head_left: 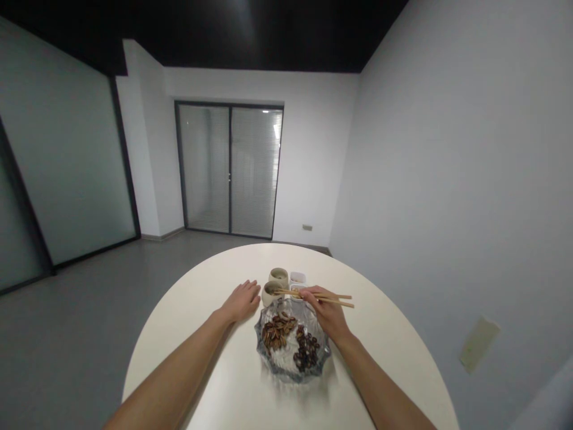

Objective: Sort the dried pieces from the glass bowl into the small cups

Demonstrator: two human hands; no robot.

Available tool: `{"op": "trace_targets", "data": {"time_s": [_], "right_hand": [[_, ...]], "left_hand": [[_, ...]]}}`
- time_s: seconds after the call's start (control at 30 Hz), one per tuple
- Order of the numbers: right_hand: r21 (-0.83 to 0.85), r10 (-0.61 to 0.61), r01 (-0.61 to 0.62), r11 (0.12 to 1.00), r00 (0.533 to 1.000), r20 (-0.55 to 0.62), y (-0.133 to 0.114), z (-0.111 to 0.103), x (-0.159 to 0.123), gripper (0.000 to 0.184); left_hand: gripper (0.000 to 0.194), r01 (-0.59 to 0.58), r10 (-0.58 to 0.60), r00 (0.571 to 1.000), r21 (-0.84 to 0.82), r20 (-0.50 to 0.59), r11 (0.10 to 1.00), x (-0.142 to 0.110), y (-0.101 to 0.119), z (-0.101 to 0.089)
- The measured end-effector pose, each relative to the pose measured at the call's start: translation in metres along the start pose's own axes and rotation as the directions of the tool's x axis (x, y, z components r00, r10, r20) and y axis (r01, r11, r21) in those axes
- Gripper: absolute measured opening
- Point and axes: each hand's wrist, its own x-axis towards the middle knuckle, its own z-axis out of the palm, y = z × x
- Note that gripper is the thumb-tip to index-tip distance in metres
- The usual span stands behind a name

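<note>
My right hand (329, 315) is closed around a pair of wooden chopsticks (338, 300). Their tips point left, over the mouth of the nearer of two small beige cups (267, 299); whether they grip anything is too small to tell. Flat on the table, fingers stretched out, my left hand (244, 300) lies just left of that cup. Below both hands stands a scalloped clear glass bowl (293, 375). Brown elongated dried pieces (278, 330) fill its left side, and dark, round, glossy pieces (307, 351) lie on its right.
The second beige cup (279, 275) stands behind the nearer one. Beside the cups are two small white dishes, the far dish (298, 277) and a near one partly hidden by my right hand. Everything rests on a round white table (233, 382). A white wall (447, 179) rises on the right.
</note>
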Motion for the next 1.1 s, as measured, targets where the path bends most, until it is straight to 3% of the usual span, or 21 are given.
{"op": "trace_targets", "data": {"time_s": [0.2,0.37,0.67,1.1], "right_hand": [[0.008,0.021,-0.02,1.0,0.996,-0.083,-0.003,-0.009,0.003,0.038],[-0.007,0.002,-0.003,1.0,0.985,-0.175,-0.014,-0.029,0.004,0.056],[-0.109,0.098,-0.1,0.989,0.995,-0.028,-0.008,-0.043,0.0,0.063],[-0.222,0.135,-0.137,0.965,0.991,-0.021,-0.009,-0.04,0.002,0.066]], "left_hand": [[0.048,0.007,-0.007,1.0,-0.005,0.008,1.0,0.001,-0.002,0.002],[0.049,0.006,-0.006,1.0,-0.023,-0.002,1.0,0.001,-0.005,0.006],[0.05,0.014,-0.014,1.0,-0.023,0.008,1.0,0.002,-0.006,0.007],[0.05,0.018,-0.017,1.0,-0.025,0.013,1.0,0.003,-0.006,0.007]]}}
